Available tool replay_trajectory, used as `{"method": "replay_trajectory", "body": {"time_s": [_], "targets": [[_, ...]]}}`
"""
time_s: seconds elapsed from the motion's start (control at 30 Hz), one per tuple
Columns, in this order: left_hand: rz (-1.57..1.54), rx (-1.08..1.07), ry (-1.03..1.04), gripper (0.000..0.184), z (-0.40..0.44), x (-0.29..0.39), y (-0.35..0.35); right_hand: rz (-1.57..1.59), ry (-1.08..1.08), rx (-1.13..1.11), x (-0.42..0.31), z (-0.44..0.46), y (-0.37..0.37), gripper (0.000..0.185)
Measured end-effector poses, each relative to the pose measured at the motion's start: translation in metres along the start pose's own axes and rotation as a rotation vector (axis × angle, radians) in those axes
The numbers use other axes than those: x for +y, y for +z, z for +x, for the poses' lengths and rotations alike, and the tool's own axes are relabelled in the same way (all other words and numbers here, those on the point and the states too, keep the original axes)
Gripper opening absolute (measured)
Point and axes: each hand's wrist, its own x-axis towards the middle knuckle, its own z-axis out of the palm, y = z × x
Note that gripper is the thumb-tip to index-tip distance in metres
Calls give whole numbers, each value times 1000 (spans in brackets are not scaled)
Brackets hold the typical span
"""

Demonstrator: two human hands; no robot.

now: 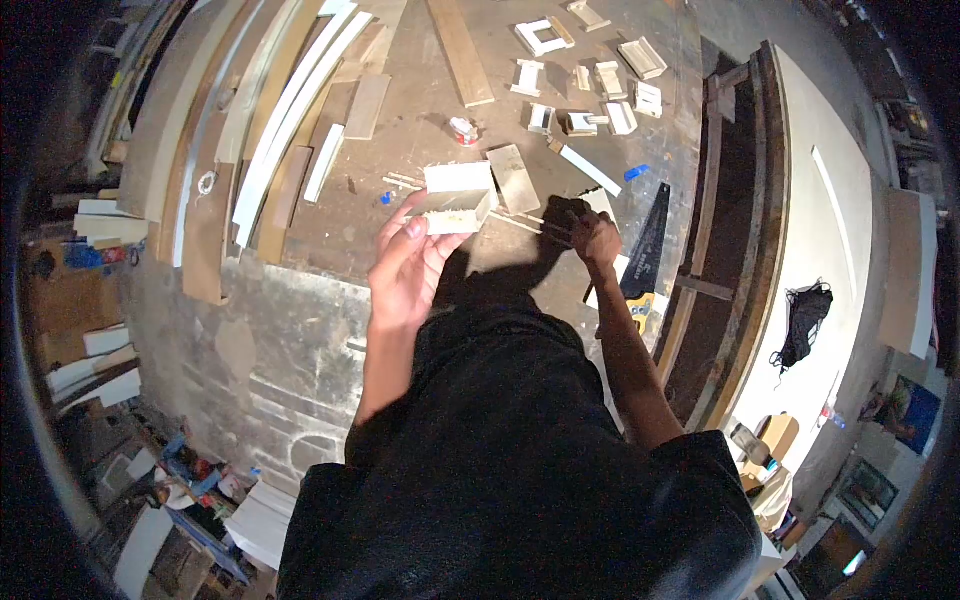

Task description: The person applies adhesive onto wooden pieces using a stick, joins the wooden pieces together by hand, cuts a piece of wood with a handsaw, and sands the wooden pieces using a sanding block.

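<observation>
A small pale wooden box piece (458, 218) is held up in my left hand (408, 255), thumb on its near side and fingers beneath. Just behind it, a flat wooden block (514, 180) lies on the work table (400, 140), with thin sticks (517, 222) beside it. To the right, my right hand (594, 238) hangs in shadow over the table, fingers bent; whether it holds anything is too dark to tell. A handsaw (650, 245) with a yellow handle lies right of that hand. A small red and white container (463, 131) stands beyond the box piece.
Several small wooden assemblies (641, 58) lie at the back right. Long boards (290, 130) cover the left side, and a plank (462, 55) lies at the back. A blue item (636, 173) is near the saw. A white panel (815, 230) on the right bears a black cloth item (803, 325).
</observation>
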Motion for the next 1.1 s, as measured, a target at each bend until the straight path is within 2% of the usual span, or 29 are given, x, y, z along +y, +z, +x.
{"method": "replay_trajectory", "body": {"time_s": [0.1,0.17,0.2,0.23,0.3,0.33,0.4,0.43,0.5,0.53,0.6,0.7,0.87,0.93,0.97,1.03,1.1], "targets": [[57,30,3,42,2,-6,5,153,-10,9,-3,3,-18,26],[89,29,23,42,5,-5,17,653,60,-127,-14,6,-38,25],[119,26,33,43,7,-4,23,1244,121,-184,-26,3,-51,18],[121,36,42,43,8,-3,29,1247,114,-197,-40,-2,-77,18],[74,26,65,39,11,-4,40,1470,152,-440,-71,-13,-151,12],[76,28,67,39,12,-5,44,1471,151,-443,-85,-19,-178,12],[89,38,52,38,15,-6,52,1704,-37,-507,-109,-30,-220,15],[90,37,51,38,15,-6,57,1706,-37,-505,-113,-33,-233,15],[125,21,59,40,15,-7,67,1695,-185,-532,-119,-38,-255,20],[126,19,60,40,14,-6,72,1756,-149,-580,-126,-40,-271,27],[305,-23,61,56,10,-4,81,1756,-173,-581,-131,-42,-285,27],[319,-28,86,60,7,-3,92,1782,-206,-592,-135,-44,-298,29],[284,-40,91,56,5,2,99,1916,-282,-602,-140,-46,-300,31],[272,-15,83,55,5,5,101,2069,-145,-660,-146,-47,-306,41],[258,-5,70,52,6,6,100,2066,-145,-658,-149,-47,-309,41],[242,5,61,50,7,8,100,2137,5,-636,-155,-50,-315,48],[201,34,63,46,7,8,102,2028,36,-563,-159,-54,-314,50]]}}
